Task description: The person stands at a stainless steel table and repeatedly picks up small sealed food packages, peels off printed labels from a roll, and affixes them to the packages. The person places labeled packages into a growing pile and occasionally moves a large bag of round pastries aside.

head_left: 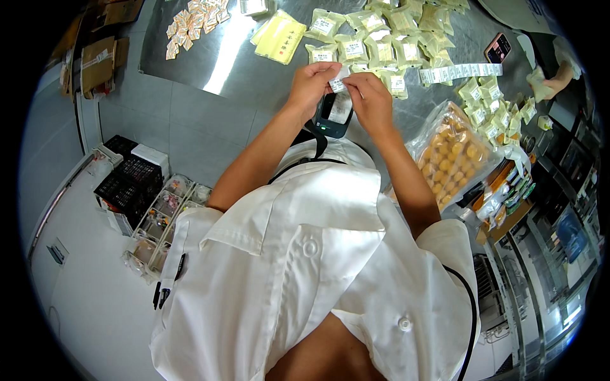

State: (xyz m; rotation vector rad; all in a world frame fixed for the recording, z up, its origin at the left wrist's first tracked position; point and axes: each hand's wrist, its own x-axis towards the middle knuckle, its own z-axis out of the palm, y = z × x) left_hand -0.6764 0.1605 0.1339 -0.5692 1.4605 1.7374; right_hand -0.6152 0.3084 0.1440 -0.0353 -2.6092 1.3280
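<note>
Between my two hands is a small white printed label (337, 85). My left hand (312, 85) pinches its upper left side with thumb and fingers, while the fingertips of my right hand (369, 97) are at its right edge. Just below the hands is a dark handheld label printer (332, 127) with a white printed strip (340, 108) on it. Beyond my hands, rows of pale green sealed packets (353, 49), many with white labels, lie on the metal table (281, 83). A long strip of white labels (460, 73) lies to the right.
Yellow printed sheets (280, 38) and small orange-and-white sachets (195, 21) lie at the table's left. Rightward are a phone (498, 48), smaller labelled packets (491, 102) and a clear bag of round yellow-orange pieces (452, 155). Another person's hand (560, 81) holds a packet at far right.
</note>
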